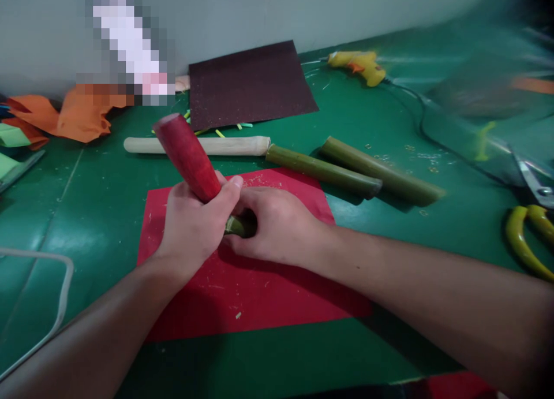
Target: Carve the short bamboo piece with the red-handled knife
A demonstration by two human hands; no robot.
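My left hand (197, 217) is closed around a thick red wooden handle (188, 156) that tilts up to the left. Its lower end is hidden by my fingers, so the kind of tool cannot be told. Over the red sheet (242, 295), my right hand (277, 223) wraps round a short green bamboo piece (238, 226), with its cut end facing me. The two hands are close together, the left thumb near the right hand's knuckles. Small pale shavings dot the sheet.
Behind my hands lie a pale peeled bamboo stick (216, 146) and two green bamboo lengths (320, 168) (385, 176). Farther back are a dark brown sheet (251, 84) and a yellow glue gun (359, 67) with a cord. Yellow-handled scissors (521, 237) lie right; orange cloth (84, 116) lies left.
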